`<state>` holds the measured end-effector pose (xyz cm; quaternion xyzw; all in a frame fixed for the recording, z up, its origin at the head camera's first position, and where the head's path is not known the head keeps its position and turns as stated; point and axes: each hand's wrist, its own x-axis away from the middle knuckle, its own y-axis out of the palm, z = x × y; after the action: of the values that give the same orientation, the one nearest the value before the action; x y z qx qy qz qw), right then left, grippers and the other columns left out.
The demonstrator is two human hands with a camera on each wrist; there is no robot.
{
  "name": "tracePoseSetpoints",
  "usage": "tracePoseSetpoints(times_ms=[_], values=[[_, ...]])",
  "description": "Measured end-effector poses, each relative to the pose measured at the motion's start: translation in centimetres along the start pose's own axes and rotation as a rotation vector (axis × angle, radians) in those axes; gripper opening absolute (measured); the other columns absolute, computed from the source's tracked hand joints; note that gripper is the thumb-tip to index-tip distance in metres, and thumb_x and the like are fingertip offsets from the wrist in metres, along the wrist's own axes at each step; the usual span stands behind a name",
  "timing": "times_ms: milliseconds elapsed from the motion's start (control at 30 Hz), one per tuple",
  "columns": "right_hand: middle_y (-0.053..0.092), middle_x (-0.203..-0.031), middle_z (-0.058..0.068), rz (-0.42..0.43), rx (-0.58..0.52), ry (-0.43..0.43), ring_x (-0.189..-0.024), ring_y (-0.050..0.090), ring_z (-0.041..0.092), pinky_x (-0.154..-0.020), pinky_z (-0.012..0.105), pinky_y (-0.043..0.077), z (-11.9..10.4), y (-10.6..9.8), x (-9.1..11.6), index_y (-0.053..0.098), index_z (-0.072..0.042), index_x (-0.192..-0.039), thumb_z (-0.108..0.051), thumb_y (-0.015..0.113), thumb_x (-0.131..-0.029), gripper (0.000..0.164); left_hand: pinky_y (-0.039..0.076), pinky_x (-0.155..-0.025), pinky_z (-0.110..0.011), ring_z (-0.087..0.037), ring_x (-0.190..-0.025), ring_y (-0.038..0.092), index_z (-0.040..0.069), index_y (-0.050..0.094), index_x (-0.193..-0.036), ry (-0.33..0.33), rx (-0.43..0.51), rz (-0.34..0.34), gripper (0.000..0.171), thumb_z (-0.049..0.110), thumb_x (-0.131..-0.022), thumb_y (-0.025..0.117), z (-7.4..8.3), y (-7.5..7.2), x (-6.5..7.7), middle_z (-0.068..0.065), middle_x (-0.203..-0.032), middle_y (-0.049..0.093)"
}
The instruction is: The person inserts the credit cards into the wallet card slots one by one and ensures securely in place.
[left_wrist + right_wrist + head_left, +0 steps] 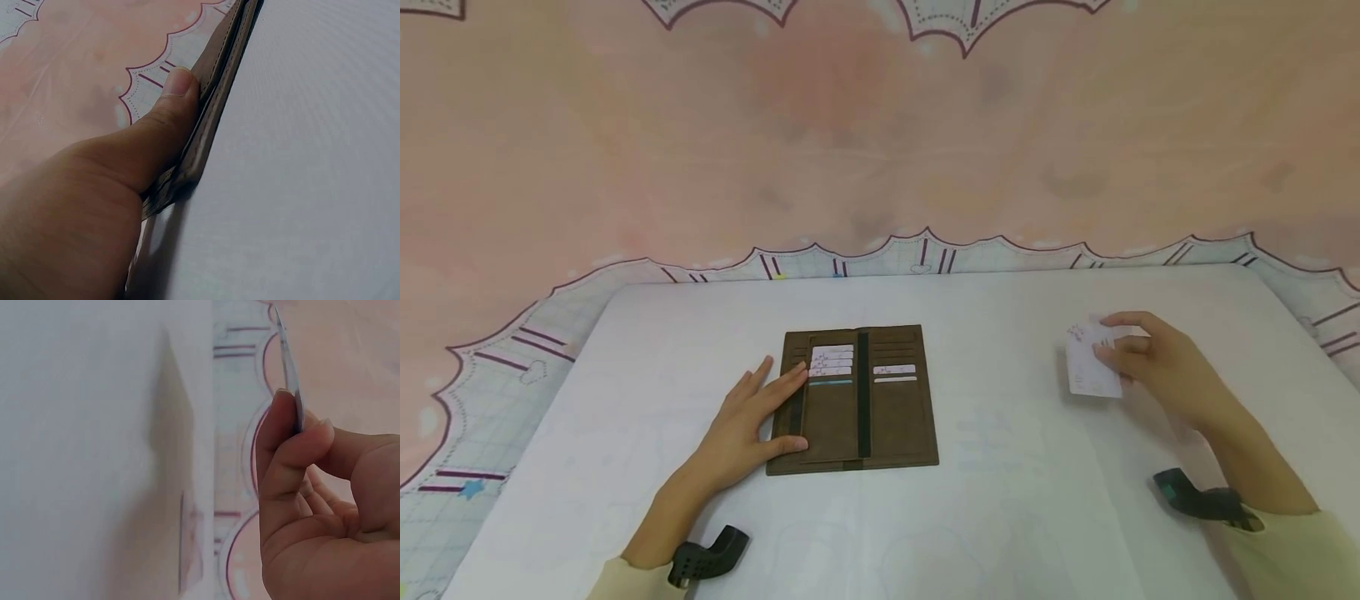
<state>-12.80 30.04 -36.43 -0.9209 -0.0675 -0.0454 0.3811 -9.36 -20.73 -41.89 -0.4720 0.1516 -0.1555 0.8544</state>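
Note:
A brown bifold wallet lies unfolded on the white table. White cards show in the slots of its left half, and more white card edges are in the right half. My left hand rests on the wallet's left edge with fingers spread; in the left wrist view the thumb lies along the wallet's border. Off to the right, my right hand pinches a white printed card between thumb and fingers. The right wrist view has this card edge-on, above the table.
Another thin flat piece, likely a card, lies on the table below the right hand in the right wrist view. The white tabletop stretches between the hands. Behind it is a patterned pink and white cloth.

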Motion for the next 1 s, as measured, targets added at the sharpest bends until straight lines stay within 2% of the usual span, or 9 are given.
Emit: tracePoseSetpoints(times_ms=[133,233,533,667,1000], values=[[0.061,-0.119,0.023,-0.007,-0.093,-0.005,-0.088,0.059,0.028,-0.073,0.027,0.051,-2.4,1.2,-1.5,0.039,-0.011,-0.139,-0.041,0.059,-0.093,0.059,0.005,-0.114,-0.055,-0.036,-0.144,0.009,0.017,0.038,-0.148,-0.011,0.006,0.0,0.088,0.039,-0.074,0.08,-0.1,-0.1,0.2,-0.004,-0.15,0.037],[0.062,-0.115,0.022,-0.021,-0.157,-0.028,-0.087,0.059,0.027,-0.071,0.025,0.052,-4.0,2.3,-2.6,0.039,-0.011,-0.138,-0.038,0.061,-0.093,0.057,0.004,-0.114,-0.054,-0.035,-0.144,0.008,0.017,0.038,-0.148,-0.013,0.011,-0.004,0.088,0.04,-0.074,0.079,-0.2,-0.1,0.3,-0.004,-0.151,0.037],[0.064,-0.097,0.016,-0.027,-0.307,-0.049,-0.076,0.059,0.02,-0.069,0.023,0.052,-6.9,5.0,-5.0,0.042,-0.009,-0.134,-0.026,0.065,-0.092,0.05,0.003,-0.115,-0.053,-0.033,-0.145,0.008,0.019,0.038,-0.148,-0.015,0.012,-0.012,0.088,0.04,-0.074,0.08,0.0,-0.1,0.1,-0.002,-0.151,0.037],[0.065,-0.094,0.015,-0.043,-0.345,-0.044,-0.074,0.059,0.022,-0.07,0.024,0.053,-8.2,6.5,-5.6,0.044,-0.009,-0.132,-0.024,0.066,-0.092,0.048,0.003,-0.115,-0.053,-0.033,-0.145,0.008,0.019,0.038,-0.148,-0.021,0.009,-0.013,0.089,0.04,-0.073,0.08,0.0,-0.1,0.1,-0.002,-0.151,0.037],[0.067,-0.095,0.018,-0.044,-0.424,-0.11,-0.068,0.06,0.025,-0.068,0.025,0.053,-11.2,8.9,-6.7,0.044,-0.004,-0.13,-0.015,0.065,-0.093,0.044,0.004,-0.114,-0.055,-0.033,-0.144,0.009,0.019,0.038,-0.148,-0.011,0.021,0.003,0.089,0.042,-0.073,0.08,0.0,-0.1,0.1,-0.002,-0.151,0.037]])
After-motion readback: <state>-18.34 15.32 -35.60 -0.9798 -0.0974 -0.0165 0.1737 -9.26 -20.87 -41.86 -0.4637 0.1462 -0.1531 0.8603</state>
